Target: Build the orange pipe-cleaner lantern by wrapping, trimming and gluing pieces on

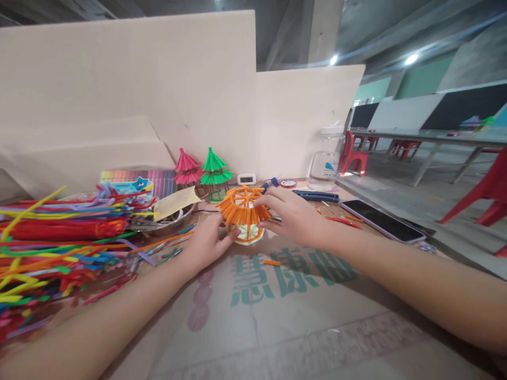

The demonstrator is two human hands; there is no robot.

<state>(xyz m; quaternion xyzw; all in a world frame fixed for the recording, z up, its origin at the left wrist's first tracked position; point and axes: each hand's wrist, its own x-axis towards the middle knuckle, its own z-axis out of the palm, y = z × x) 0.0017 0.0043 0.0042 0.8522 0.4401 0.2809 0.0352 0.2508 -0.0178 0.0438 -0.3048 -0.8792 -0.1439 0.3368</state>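
An orange pavilion model [246,212] made of pipe cleaners stands upright on a pale base [249,235] on the table in front of me. Its slatted lower roof flares outward, and an open frame of spokes shows at the top. My left hand [209,237] closes on its left side, with the thumb low near the base. From the right, my right hand [291,214] grips it, fingers at the roof edge and thumb lower down. Some fingertips are hidden behind the roof. A short orange pipe-cleaner piece [271,262] lies just in front of the model.
Bundled, multicoloured pipe cleaners [63,237] pile up at left, beside a metal bowl [174,221]. Pink [187,168] and green [214,171] pavilion models stand behind. A small digital clock [246,179], water bottle [325,158], blue-handled tool [317,196] and phone [382,220] are nearby.
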